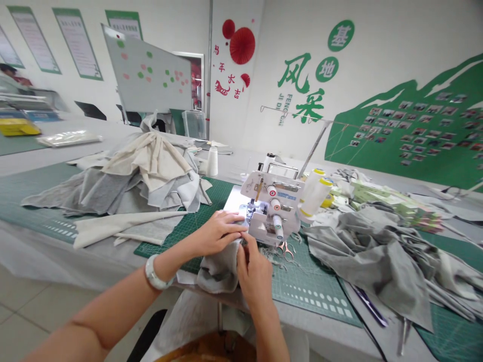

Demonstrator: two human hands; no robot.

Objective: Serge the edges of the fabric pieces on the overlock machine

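Note:
A white overlock sewing machine (269, 201) stands before me with its work light on. Grey cloth (219, 271) runs up to its needle area and hangs over the table's front edge. My left hand (217, 234) lies on the cloth at the machine bed, fingers stretched out towards the presser foot. Close beside it, my right hand (253, 264) pinches the cloth edge between thumb and fingers. The stitching point is partly hidden by my left fingers. Small scissors (287, 250) lie by the machine's base among thread scraps.
Left of the machine rises a pile of grey and cream cloth (151, 166). A grey cloth heap (370, 246) lies at right. Thread cones (315, 188) stand behind the machine. A dark slim tool (370, 304) and tweezers-like metal tool (404, 334) lie near the front edge.

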